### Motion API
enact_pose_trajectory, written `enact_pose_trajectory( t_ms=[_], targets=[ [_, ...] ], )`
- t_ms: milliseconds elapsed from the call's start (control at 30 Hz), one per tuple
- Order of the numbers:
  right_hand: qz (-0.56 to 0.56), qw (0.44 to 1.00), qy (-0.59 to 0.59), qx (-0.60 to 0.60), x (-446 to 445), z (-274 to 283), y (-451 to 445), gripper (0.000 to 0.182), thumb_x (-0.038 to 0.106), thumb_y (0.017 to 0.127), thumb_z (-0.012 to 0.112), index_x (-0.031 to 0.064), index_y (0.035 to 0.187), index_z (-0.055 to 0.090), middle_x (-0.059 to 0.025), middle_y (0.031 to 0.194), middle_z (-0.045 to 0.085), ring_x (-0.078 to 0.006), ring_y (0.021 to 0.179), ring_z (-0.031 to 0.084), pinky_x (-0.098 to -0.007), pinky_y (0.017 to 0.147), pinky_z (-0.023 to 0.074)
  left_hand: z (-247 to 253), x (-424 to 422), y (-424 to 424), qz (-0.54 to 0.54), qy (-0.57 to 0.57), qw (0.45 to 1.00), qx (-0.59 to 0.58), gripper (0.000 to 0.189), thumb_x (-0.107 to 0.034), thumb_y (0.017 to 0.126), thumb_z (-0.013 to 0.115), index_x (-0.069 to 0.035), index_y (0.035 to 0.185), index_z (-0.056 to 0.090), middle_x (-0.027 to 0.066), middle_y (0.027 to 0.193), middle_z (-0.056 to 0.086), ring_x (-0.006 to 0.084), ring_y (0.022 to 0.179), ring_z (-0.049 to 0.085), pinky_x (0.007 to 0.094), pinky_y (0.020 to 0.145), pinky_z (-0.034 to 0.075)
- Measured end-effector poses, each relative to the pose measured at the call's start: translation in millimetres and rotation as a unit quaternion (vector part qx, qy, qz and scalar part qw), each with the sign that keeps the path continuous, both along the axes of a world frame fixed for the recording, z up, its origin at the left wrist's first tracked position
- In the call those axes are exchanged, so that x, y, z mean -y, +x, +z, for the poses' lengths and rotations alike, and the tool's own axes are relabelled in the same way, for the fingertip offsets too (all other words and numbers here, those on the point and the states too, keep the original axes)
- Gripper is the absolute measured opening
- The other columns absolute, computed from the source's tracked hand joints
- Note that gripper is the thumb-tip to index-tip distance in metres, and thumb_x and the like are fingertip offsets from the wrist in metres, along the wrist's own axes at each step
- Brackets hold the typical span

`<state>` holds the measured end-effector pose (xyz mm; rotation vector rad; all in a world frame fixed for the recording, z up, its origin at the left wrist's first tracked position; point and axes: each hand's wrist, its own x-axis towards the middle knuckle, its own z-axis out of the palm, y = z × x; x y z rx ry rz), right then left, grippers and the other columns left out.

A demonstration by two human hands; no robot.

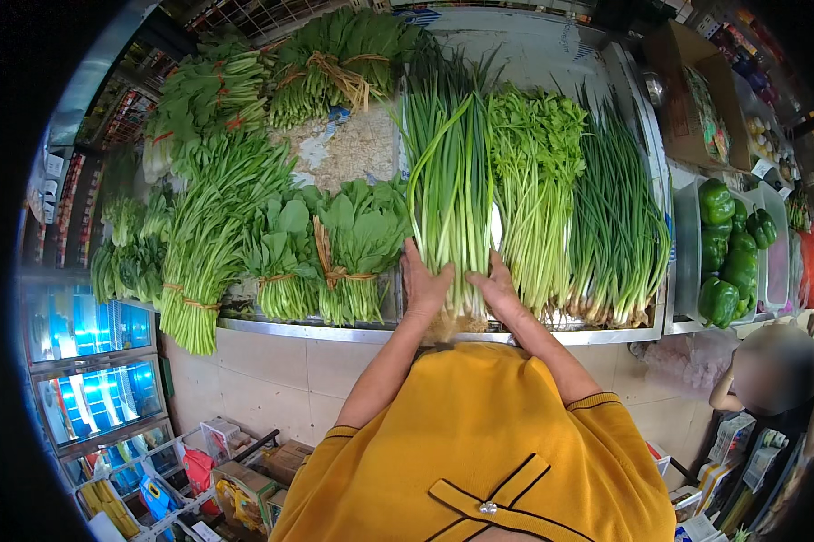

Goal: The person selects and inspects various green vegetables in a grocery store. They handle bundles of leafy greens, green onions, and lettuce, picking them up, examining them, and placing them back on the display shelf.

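My left hand point(426, 281) and my right hand point(496, 286) press against the two sides of a thick bunch of green onions point(449, 183). Both hands grip it low, near the pale stems, with the thumbs on top. Its roots point toward me over the metal edge of the display counter point(352, 332). Right of the bunch lies leafy celery point(537, 183), then a pile of thinner scallions point(613, 217) with roots showing. Tied leafy greens point(358, 230) sit just left of my left hand.
More bundled greens point(220, 203) cover the counter's left side. Green bell peppers point(718, 254) fill a plastic bin at right, below a cardboard box point(694, 101). A person point(776, 372) is at the right edge. Lit glass-door coolers point(95, 400) and shelved goods point(244, 494) stand at left.
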<state>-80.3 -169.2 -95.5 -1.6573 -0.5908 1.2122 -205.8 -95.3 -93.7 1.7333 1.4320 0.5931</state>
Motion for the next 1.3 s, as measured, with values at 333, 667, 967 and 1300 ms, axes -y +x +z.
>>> enact_pose_trajectory(
  t_ms=[333, 667, 967, 1300],
  targets=[
    [0.15, 0.984, -0.097, 0.011, -18.1, 67.8, -4.9, 0.07, 0.01, 0.083, 0.051, -0.0017, 0.135, 0.007, -0.0254, 0.113, 0.044, -0.0314, 0.106, 0.048, -0.0381, 0.087, 0.0458, 4.4, -17.7, -22.0, 0.04, -0.3, 0.912, 0.277, 0.066, -0.027, 0.081, 0.058, 0.0, 0.133, 0.027, 0.0125, 0.125, 0.043, 0.0206, 0.111, 0.043, 0.0303, 0.094, 0.032],
    [0.316, 0.838, 0.007, 0.445, -33.5, 63.3, -41.4, 0.073, 0.022, 0.075, 0.057, -0.0115, 0.128, 0.021, -0.0323, 0.118, 0.037, -0.0396, 0.112, 0.04, -0.0434, 0.09, 0.0392, 29.4, -25.5, -14.1, 0.049, -0.379, 0.87, 0.312, 0.064, -0.037, 0.075, 0.067, -0.005, 0.122, 0.04, 0.0095, 0.114, 0.051, 0.0191, 0.103, 0.049, 0.0302, 0.086, 0.04],
    [0.054, 0.951, -0.029, 0.304, -28.6, 23.4, 19.7, 0.032, 0.01, 0.079, 0.052, -0.0059, 0.105, 0.041, -0.0215, 0.084, 0.055, -0.0283, 0.065, 0.059, -0.0357, 0.053, 0.0507, 17.5, -27.5, -3.6, 0.07, -0.322, 0.918, 0.22, 0.048, -0.021, 0.075, 0.065, -0.001, 0.115, 0.048, 0.0107, 0.099, 0.059, 0.0187, 0.083, 0.058, 0.0309, 0.07, 0.047],
    [0.207, 0.825, -0.166, 0.499, -45.4, 18.1, 27.3, 0.018, 0.004, 0.074, 0.048, -0.0022, 0.088, 0.059, -0.0175, 0.082, 0.063, -0.0267, 0.075, 0.063, -0.0322, 0.067, 0.0516, -8.7, -29.0, -14.0, 0.053, -0.317, 0.903, 0.285, 0.056, -0.031, 0.073, 0.065, -0.001, 0.118, 0.048, 0.0108, 0.107, 0.056, 0.0199, 0.092, 0.054, 0.0301, 0.079, 0.043]
  ],
)
